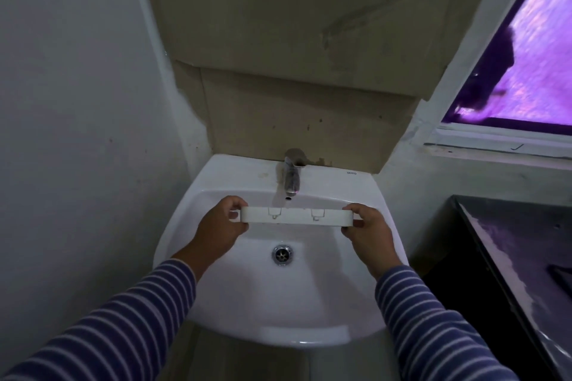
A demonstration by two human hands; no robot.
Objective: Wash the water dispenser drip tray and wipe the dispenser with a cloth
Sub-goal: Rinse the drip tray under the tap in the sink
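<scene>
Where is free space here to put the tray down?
The sink bowl is bare around the drain, below the drip tray that the left hand and right hand hold. The rim left of the faucet is bare but narrow. The dark counter on the right also looks bare.

The tray [297, 215] is held level above the sink [280, 323], left hand [220, 230] at its left end, right hand [368, 230] at its right. The tap [292, 173] stands just behind it, the drain [282, 254] below. A window [526, 49] lies up right, a counter [513, 257] right of the sink.
</scene>
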